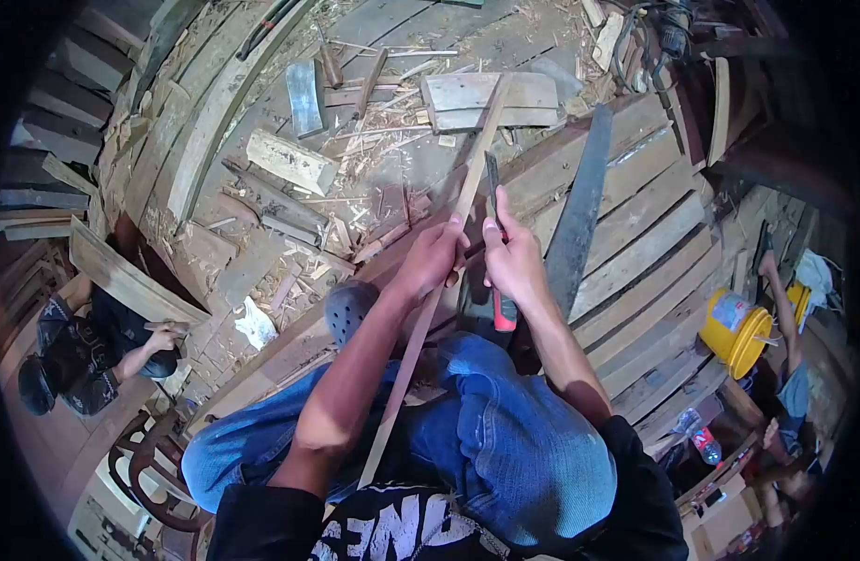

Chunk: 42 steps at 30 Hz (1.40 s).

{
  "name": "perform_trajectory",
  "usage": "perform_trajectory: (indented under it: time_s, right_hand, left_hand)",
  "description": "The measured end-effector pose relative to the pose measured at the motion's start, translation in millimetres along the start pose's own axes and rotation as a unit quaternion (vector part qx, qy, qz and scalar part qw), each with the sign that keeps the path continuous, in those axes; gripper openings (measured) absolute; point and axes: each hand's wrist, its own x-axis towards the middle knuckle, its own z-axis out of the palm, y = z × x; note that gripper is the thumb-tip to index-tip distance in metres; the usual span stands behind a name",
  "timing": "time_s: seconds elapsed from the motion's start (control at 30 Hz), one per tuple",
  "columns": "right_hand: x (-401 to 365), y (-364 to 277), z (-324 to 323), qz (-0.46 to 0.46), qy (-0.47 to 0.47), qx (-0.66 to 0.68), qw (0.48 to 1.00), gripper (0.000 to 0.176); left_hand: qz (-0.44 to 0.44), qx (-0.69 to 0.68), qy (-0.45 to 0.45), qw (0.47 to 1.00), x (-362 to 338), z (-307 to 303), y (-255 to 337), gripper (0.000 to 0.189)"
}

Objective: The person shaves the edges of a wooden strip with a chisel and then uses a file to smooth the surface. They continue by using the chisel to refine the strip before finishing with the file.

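Observation:
My left hand (433, 254) is closed around a long thin wooden strip (477, 173), which slants from my lap up past my hands to a short board (448, 98) on the floor. Close beside it, my right hand (516, 257) grips a hand tool (505, 313) with a narrow dark blade and a red-and-black handle. The blade points away from me, right alongside the strip. My fingers cover the tool's middle. Under my hands runs a wooden beam, with a grey clog (347, 310) on a foot to its left.
A long grey tapered piece (587, 201) lies over slatted boards (635, 243) at right. Shavings and offcuts (294, 161) litter the floor ahead. At left a person (79, 351) holds a curved board (135, 280). Another person's legs (794, 393) show beyond a yellow bucket (729, 332).

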Motion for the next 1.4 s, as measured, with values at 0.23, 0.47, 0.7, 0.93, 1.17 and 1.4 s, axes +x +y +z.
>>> perform_trajectory:
  time_s: [0.23, 0.47, 0.7, 0.93, 1.17, 1.4]
  right_hand:
    - [-1.6, 15.6, 3.6, -0.085, 0.013, -0.082, 0.993, 0.052]
    - [-25.4, -10.7, -1.4, 0.032, -0.051, -0.025, 0.998, 0.051]
    - [-22.0, 5.2, 4.5, -0.071, -0.017, -0.077, 0.994, 0.050]
    - [-16.9, -5.9, 13.1, -0.078, -0.002, -0.103, 0.992, 0.051]
    - [-11.1, -3.6, 26.5, -0.092, 0.038, -0.119, 0.988, 0.052]
    - [5.0, -1.6, 35.6, -0.087, 0.022, -0.057, 0.994, 0.053]
  left_hand:
    - [0.015, 0.018, 0.008, 1.000, 2.9, -1.5, -4.4, 0.049]
    - [0.008, -0.024, -0.006, 1.000, 5.4, -4.2, -5.6, 0.050]
    - [-0.013, -0.059, -0.019, 0.998, 8.9, -6.9, -3.6, 0.052]
    - [-0.026, -0.039, -0.003, 0.999, 11.5, -5.5, 0.9, 0.054]
    - [0.036, 0.086, 0.036, 0.995, 19.0, -5.9, -5.2, 0.060]
    - [0.072, 0.109, 0.048, 0.990, 28.6, -10.5, -3.2, 0.058]
